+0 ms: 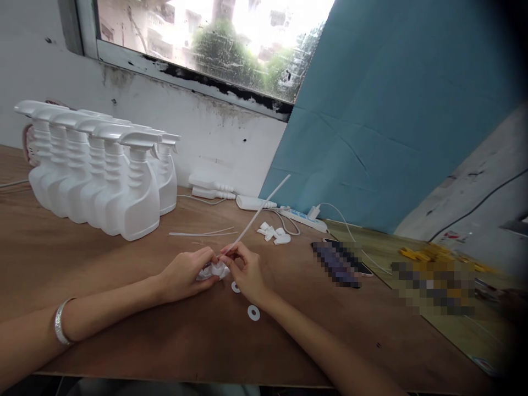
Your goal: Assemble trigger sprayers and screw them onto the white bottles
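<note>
My left hand (193,273) is closed around a small white plastic part (216,269), probably a spray head, partly hidden by the fingers. My right hand (248,275) pinches the lower end of a long thin white tube (264,205), which slants up and away to the right. The tube's low end meets the white part between both hands; whether it sits inside cannot be seen. Two flat white ring washers lie on the table close by my right hand, one washer (253,313) lower and one washer (235,287) partly beside the fingers.
White spray bottles (138,212) stand in rows at the left. Loose thin tubes (198,234) and small white pieces (274,234) lie beyond my hands. Farther back are empty-looking white bottles (212,188) lying down, a power strip (303,218) and, rightward, a phone (350,258).
</note>
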